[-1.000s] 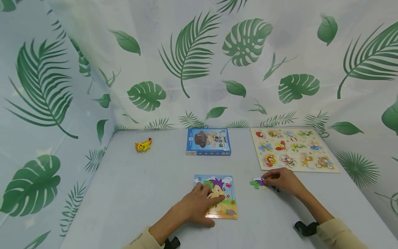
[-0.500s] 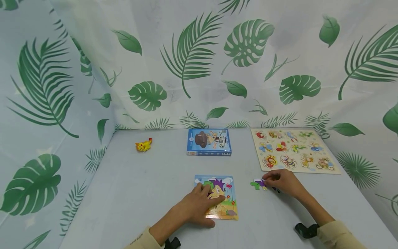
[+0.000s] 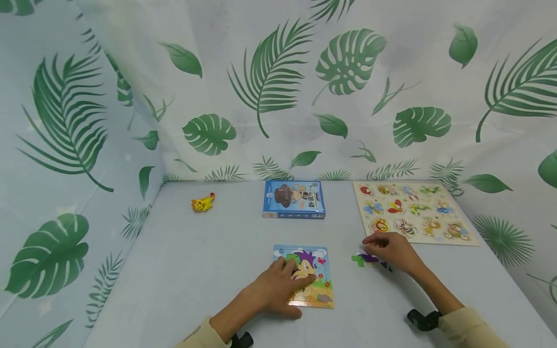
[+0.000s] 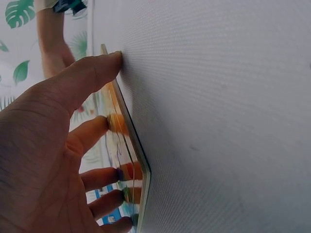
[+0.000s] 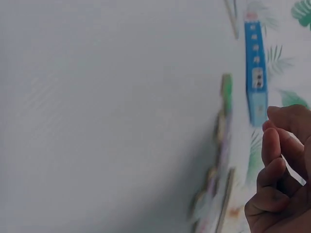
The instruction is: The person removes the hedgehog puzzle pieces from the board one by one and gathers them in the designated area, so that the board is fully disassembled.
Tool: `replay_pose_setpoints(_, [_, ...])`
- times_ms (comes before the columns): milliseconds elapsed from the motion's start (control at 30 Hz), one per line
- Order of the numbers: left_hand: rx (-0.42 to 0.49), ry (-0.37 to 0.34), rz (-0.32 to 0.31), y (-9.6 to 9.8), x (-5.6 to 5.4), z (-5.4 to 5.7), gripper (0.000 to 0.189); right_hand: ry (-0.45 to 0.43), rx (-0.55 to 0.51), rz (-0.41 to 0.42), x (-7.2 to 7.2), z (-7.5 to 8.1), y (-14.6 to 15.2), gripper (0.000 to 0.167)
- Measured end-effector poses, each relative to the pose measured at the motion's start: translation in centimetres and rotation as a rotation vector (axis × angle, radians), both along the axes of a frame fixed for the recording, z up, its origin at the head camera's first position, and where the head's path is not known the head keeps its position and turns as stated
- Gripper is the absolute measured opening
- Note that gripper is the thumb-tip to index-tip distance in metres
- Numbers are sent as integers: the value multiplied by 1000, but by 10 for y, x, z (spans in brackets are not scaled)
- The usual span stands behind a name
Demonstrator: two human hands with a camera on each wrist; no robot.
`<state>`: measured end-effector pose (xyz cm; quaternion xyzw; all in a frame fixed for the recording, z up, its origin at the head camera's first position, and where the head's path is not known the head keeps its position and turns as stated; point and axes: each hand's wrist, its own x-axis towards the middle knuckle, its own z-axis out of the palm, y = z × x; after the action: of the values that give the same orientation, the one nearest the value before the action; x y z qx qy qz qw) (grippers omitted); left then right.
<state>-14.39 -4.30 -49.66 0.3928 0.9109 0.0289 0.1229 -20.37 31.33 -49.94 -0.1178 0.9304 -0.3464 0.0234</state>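
Observation:
In the head view my left hand [image 3: 275, 289] lies on a small picture puzzle [image 3: 324, 275] with a purple-haired cartoon figure. The left wrist view shows its fingertips on the puzzle board [image 4: 144, 170], spread apart, with the thumb beside the board's edge. My right hand [image 3: 393, 251] hovers just above several loose puzzle pieces [image 3: 359, 261], green and purple, lying on the table. Its fingers [image 5: 271, 145] are loosely curled in the right wrist view, and nothing shows between them. Part of the loose pieces lies hidden under that hand.
Behind the puzzle stands a blue game box [image 3: 294, 199]. A wooden insect-picture board [image 3: 417, 211] lies at the back right, close beyond my right hand. The small yellow toy figure [image 3: 202, 203] sits at the back left of the white table [image 3: 183, 270].
My right hand has let go of the puzzle piece and risen slightly above the loose pieces. The left hand stays on the puzzle.

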Motion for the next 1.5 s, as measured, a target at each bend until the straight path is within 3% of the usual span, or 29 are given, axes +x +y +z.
replay_pose_setpoints(133, [-12,-4,2,0,-1,-1,84,45,0,50,-3,10,-34,9])
replay_pose_setpoints(300, [-29,-2,10,0,-3,-2,84,39,-23,180,-10,15,-90,13])
replay_pose_setpoints(433, [-41,33,-12,1,-3,-2,84,33,-17,273,-18,6,-129,14])
replay_pose_setpoints(600, [-66,81,-47,2,-1,-2,83,5,33,287,-23,-7,-160,14])
replay_pose_setpoints(867, [-95,96,-57,3,1,1,82,-23,83,222,-22,-11,-176,14])
replay_pose_setpoints(1500, [-113,164,-74,-1,4,6,81,58,200,179,-18,-10,-186,14])
